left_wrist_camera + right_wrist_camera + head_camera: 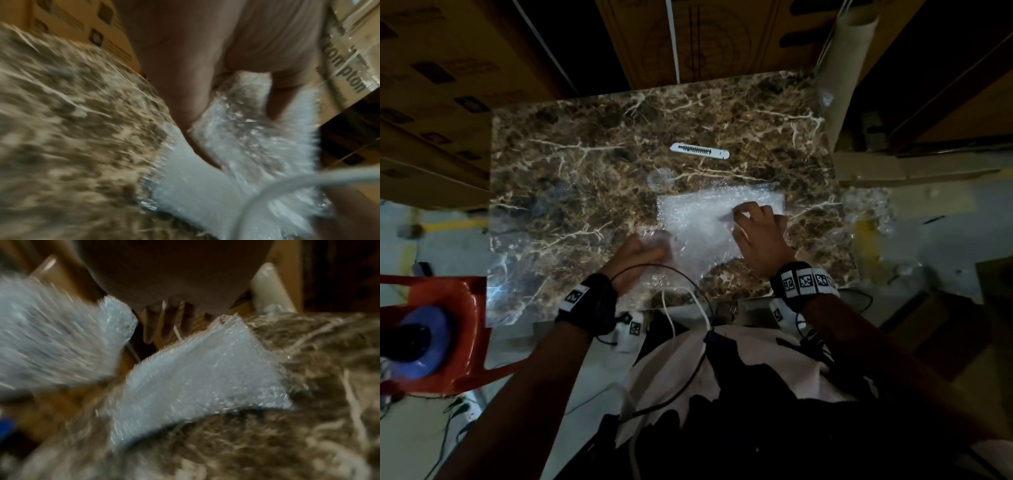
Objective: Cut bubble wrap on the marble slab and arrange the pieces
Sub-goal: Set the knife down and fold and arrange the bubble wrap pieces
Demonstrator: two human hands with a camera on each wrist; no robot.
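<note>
Bubble wrap [709,219] lies in front of us on the marble slab [585,192], a pale, cloudy rectangle toward the slab's near right part. Our right hand [760,236] rests on top of it, fingers spread and mostly straight, pressing the sheet flat rather than closing around it. Our left hand [640,255] is at the sheet's near left corner, fingers curled around a crumpled fold of the plastic; the left wrist view, though blurred, shows fingers [185,97] tucked into the wrap. The right wrist view is smeared, but it shows one flat piece lying on the stone and another lifted part beside it, so we judge there may be more than one layer or piece here; we cannot tell for certain.

We expect the wrap to be very light, soft and floppy, slippery against polished stone, and easy to drag out of line. Holding it by an edge or corner while a flat palm pins the middle seems the safest way.

Farther from us, well apart from the sheet, a white utility knife [699,151] lies untouched on the slab. A red plastic chair [448,335] stands to our left, and cardboard boxes [441,85] surround the slab.
</note>
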